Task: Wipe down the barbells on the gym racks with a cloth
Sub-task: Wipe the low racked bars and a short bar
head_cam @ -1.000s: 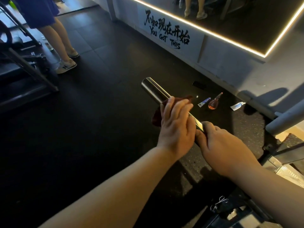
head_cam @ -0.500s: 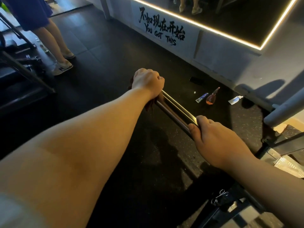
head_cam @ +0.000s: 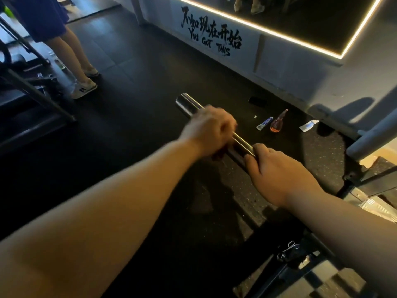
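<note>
The barbell [head_cam: 186, 103] is running slantwise through the middle of the view, its polished sleeve end pointing toward 11 o'clock and its shaft sloping down toward 4 o'clock, held above the dark rubber floor [head_cam: 133, 87]. The left hand [head_cam: 209, 131] is clenching round the sleeve just behind that end, knuckles up and slightly blurred. It is wrapping the cloth [head_cam: 216, 156] against the metal, so only a dark fold is showing beneath the palm. The right hand [head_cam: 277, 168] is grasping the bar farther down toward 4 o'clock, fingers curling over the top and thumb tucking below. A short bright stretch of steel is showing between the two hands. On the floor at 2 o'clock from the hands, a small tube [head_cam: 264, 123], an orange-tinted bottle [head_cam: 277, 123] and a white dropper bottle [head_cam: 308, 125] are lying close together near the wall. A flat dark object [head_cam: 256, 101] is lying just beyond them. The wall lettering [head_cam: 211, 43] reading "YOU GOT THIS" is sitting at 12 o'clock, under a glowing light strip [head_cam: 257, 29]. At 10 o'clock a person in a blue garment is standing in pale sneakers [head_cam: 82, 90] beside dark machine frames [head_cam: 32, 91]. A binder clip [head_cam: 287, 250] is hanging at 5 o'clock.
</note>
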Motion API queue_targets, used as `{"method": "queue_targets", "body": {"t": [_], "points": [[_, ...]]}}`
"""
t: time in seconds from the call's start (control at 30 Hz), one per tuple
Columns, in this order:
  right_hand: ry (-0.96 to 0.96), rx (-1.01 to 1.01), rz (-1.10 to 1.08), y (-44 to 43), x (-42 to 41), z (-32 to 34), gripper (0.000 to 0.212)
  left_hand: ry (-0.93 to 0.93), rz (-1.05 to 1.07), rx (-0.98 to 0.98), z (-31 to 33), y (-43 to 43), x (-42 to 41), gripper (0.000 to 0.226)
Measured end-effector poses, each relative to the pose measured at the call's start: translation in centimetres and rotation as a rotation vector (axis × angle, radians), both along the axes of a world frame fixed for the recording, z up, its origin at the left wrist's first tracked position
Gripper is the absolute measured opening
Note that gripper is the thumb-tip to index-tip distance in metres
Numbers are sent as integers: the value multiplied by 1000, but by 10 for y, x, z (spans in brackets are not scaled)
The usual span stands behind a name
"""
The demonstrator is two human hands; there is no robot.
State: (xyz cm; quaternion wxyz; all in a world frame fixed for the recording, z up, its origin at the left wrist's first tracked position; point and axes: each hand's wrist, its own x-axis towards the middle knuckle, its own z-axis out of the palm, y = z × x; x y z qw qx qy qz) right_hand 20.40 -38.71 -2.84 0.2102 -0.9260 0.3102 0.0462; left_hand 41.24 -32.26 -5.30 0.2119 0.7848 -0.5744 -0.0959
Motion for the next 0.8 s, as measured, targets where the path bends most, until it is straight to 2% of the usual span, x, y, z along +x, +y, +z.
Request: {"method": "queue_targets", "body": {"t": [0.07,0.2,0.27,0.37,0.4,0.47,0.5,0.57,0.6,0.73,0.8], "points": [[0,-14,-6,1,1,1,40,67,174,21,5,-8,20,33],[10,6,-10,0,-2,2,42,-28,314,20,4,-15,-16,27],[12,40,-40,0,1,4,39,-2,272,-56,-1,-7,-49,27],[-12,136,-90,-1,-1,5,34,205,188,-126,-7,14,-86,25],[-45,160,-89,-1,-1,4,30,219,151,-133,-11,22,-93,29],[-72,163,-67,3,-7,4,26,125,32,-110,-15,38,-100,48],[-46,157,-55,6,-10,6,35,114,6,-87,-13,41,-98,50],[57,171,-70,10,-21,14,69,180,16,-47,-3,41,-90,40],[110,165,-74,11,-30,18,77,193,35,-45,0,39,-85,37],[275,-44,-3,2,-94,26,62,190,194,-101,2,19,-92,29],[176,3,-40,3,-122,24,52,220,269,-112,-1,11,-116,26]]}}
